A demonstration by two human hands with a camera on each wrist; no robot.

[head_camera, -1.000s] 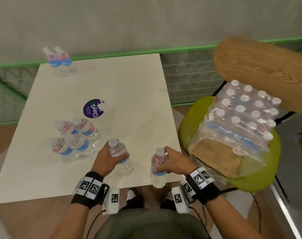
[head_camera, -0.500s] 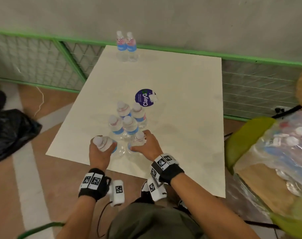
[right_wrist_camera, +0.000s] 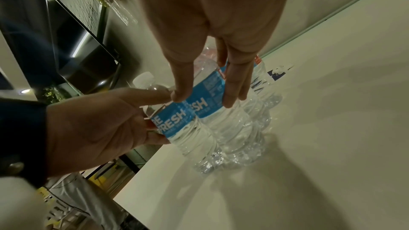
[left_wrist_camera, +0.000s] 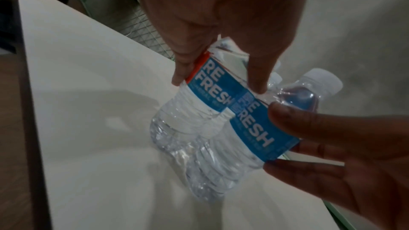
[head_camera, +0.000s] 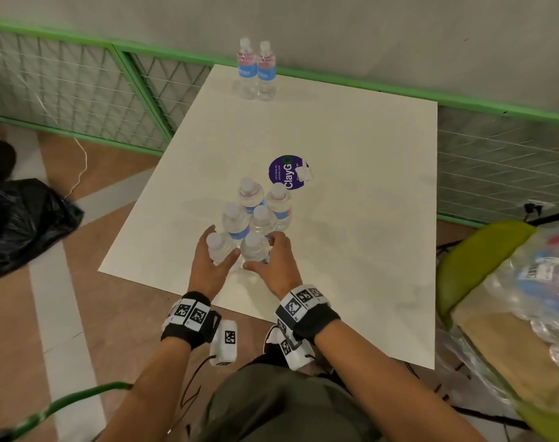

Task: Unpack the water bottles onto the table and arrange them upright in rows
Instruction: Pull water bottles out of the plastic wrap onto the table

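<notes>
On the white table (head_camera: 351, 186), four small clear water bottles (head_camera: 256, 205) with blue labels stand upright in a tight group. Just in front of them my left hand (head_camera: 208, 266) grips one bottle (head_camera: 217, 250) and my right hand (head_camera: 278, 263) grips another (head_camera: 254, 250). These two stand upright side by side, touching, on the table. In the left wrist view my fingers wrap the left bottle (left_wrist_camera: 199, 97) beside the right one (left_wrist_camera: 254, 128). The right wrist view shows my fingers on the right bottle (right_wrist_camera: 210, 107). Two more bottles (head_camera: 257, 71) stand at the far edge.
A round purple sticker (head_camera: 287, 172) lies behind the group. The plastic-wrapped bottle pack (head_camera: 533, 282) sits on a green chair (head_camera: 473, 250) to the right. A black bag (head_camera: 23, 224) lies on the floor to the left, and a green mesh fence (head_camera: 80, 90) runs behind.
Both hands have carried their bottles from the near table edge forward to the group and set them side by side. My view has swung left, away from the pack.
</notes>
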